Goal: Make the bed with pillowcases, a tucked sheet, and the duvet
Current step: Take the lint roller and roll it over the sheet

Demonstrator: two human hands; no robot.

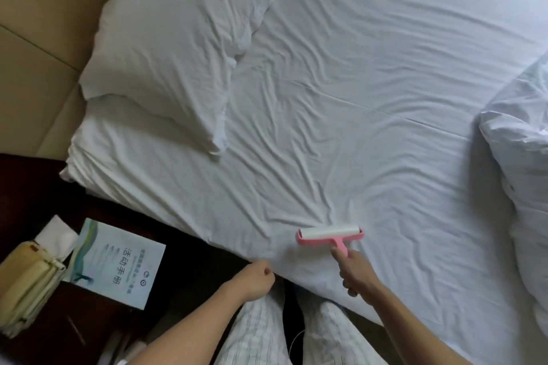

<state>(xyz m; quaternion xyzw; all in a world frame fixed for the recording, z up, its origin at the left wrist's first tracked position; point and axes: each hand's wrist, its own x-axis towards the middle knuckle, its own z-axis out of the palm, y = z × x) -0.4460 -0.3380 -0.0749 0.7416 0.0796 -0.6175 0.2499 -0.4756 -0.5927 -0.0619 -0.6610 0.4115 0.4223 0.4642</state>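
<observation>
Head view: a person stands at the side of a bed, right arm stretched forward and slightly left over the mattress edge, the right hand (354, 272) closed round the handle of a pink lint roller (329, 235). The thumb lies along the handle, pointing toward the roller head. The roller's white drum rests on the sheet (341, 98) near the bed's near edge, its long axis running left to right across the frame, with the handle pointing back toward the person.

The left arm is bent in close to the body, the left hand (255, 277) curled into a loose fist just beside the mattress edge; whether it pinches any fabric cannot be told.

The white sheet covers the mattress and is heavily creased, the folds fanning away from the roller toward the middle of the bed. A pillow (166, 47) in a white case lies at the upper left against the padded headboard (35, 38), its long axis running along the headboard. A second pillow shows beneath and nearer, partly hidden by it. The duvet (522, 157) is bunched at the right edge of the frame, lying on the sheet.

To the left of the bed, a dark tabletop (35, 187) carries a booklet (118, 264) with printed characters, and a yellowish telephone (26, 278) beside it. Checked trouser legs (255, 332) show at the bottom of the frame.
</observation>
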